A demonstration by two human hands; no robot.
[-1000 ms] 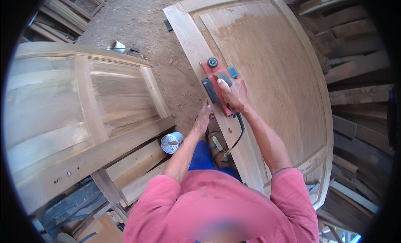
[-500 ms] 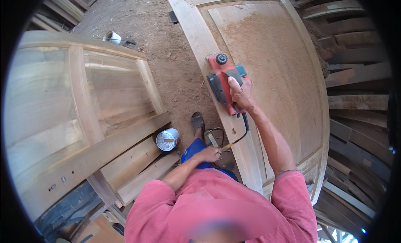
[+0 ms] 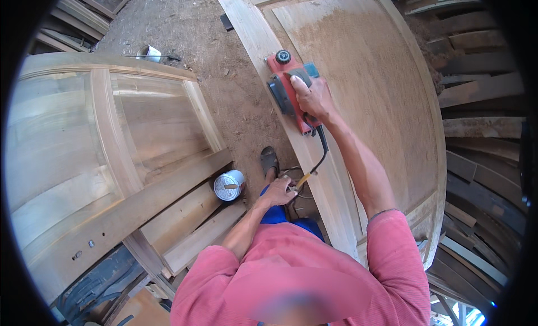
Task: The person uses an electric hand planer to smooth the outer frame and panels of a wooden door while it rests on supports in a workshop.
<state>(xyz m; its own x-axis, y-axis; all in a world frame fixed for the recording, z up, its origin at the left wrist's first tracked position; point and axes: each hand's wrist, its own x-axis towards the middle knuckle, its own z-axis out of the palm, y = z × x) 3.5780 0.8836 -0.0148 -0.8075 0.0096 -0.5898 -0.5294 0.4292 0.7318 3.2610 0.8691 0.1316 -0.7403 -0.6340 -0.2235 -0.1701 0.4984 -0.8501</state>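
Observation:
A red electric planer (image 3: 287, 86) with a black knob rests on the left edge board of a large wooden door panel (image 3: 370, 102). My right hand (image 3: 314, 98) is wrapped round the planer's rear handle, thumb on top. From the planer's back a black power cord (image 3: 324, 146) runs toward me, with a yellow section near its lower end. My left hand (image 3: 280, 191) is closed on that cord by the yellow part, beside the door's edge. Sawdust covers much of the door's inset panel.
A second wooden door (image 3: 106, 118) and a long beam (image 3: 140, 205) lie on the left. Near my foot stands a white bucket (image 3: 228, 186); another white container (image 3: 149, 53) lies farther off on the dirt floor. Stacked planks (image 3: 482, 127) line the right side.
My right hand has pushed the planer forward and slightly left along the edge board. My left hand has moved a little forward with the cord.

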